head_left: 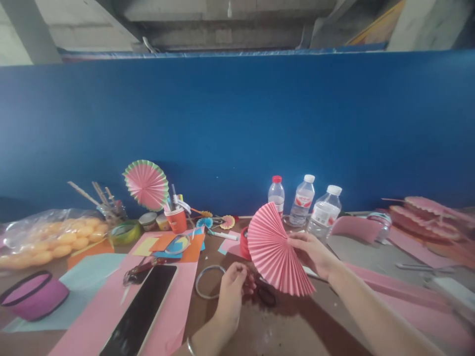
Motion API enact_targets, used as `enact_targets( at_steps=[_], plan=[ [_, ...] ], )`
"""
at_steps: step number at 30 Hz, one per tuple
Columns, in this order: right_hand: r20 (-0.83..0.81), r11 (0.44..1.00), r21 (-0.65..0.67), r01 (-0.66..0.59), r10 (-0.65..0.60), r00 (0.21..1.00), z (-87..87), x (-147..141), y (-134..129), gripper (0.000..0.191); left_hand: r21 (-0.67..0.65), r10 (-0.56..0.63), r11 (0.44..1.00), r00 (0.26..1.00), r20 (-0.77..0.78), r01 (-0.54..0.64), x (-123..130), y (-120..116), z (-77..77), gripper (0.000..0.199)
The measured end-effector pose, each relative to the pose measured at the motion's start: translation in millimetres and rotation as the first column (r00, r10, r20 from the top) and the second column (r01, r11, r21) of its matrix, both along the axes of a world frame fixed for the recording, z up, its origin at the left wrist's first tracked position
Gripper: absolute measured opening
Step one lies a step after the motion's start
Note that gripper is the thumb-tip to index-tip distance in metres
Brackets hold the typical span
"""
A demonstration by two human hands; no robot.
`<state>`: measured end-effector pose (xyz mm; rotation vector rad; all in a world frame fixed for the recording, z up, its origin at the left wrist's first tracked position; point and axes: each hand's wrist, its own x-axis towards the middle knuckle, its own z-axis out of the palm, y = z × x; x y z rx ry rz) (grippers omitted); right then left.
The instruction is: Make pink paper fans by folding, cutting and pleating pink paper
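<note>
A pleated pink paper fan (pixel 276 252), spread into a wide half-round, is held up above the table by my right hand (pixel 309 252), which pinches it at the gathered middle. Left of the fan, my left hand (pixel 233 287) has its fingers curled together; whatever they may hold is hidden. Dark scissors handles (pixel 266 292) lie under the fan's lower edge, close to my left fingers. A thin clear ring (pixel 210 282) rests on the table beside my left wrist. Partly behind the fan sits a red round object (pixel 245 243).
Three water bottles (pixel 302 201) stand at the back. Leftward are a phone (pixel 140 311) on pink paper (pixel 178 316), an orange cup (pixel 175 221) of pens, a finished round fan (pixel 146 185) and a purple band (pixel 35 295). More pink fans (pixel 426 217) lie far right.
</note>
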<state>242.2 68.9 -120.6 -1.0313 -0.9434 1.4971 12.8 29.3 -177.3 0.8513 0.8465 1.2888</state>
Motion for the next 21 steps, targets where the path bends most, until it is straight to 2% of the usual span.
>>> enact_targets(
  at_steps=[3, 7, 11, 15, 21],
  plan=[
    [-0.027, 0.999, -0.02, 0.032, -0.033, 0.999, -21.1, 3.9, -4.9, 0.025, -0.005, -0.009, 1.0, 1.0, -0.011, 0.009, -0.5, 0.3, -0.7, 0.021],
    [-0.093, 0.996, 0.016, 0.09, -0.088, 0.992, -41.9, 3.8, -11.1, 0.035, -0.011, -0.021, 1.0, 1.0, -0.012, 0.021, -1.9, -0.7, 2.3, 0.02],
    [-0.145, 0.999, 0.039, 0.031, -0.024, 0.989, -54.7, -1.7, -12.6, 0.037, 0.01, -0.047, 0.999, 0.999, -0.01, 0.047, -3.4, -1.2, 8.6, 0.019],
    [-0.159, 0.997, 0.046, -0.061, 0.067, 0.985, -61.4, -13.7, -15.8, 0.033, 0.032, -0.022, 0.999, 0.999, -0.043, 0.023, -5.5, 3.4, 11.1, 0.031],
    [-0.052, 0.995, 0.025, -0.101, 0.102, 0.993, -56.7, -24.6, -23.0, 0.029, -0.045, 0.06, 0.997, 0.989, -0.134, -0.067, -7.9, 9.9, 5.2, 0.019]
  ],
)
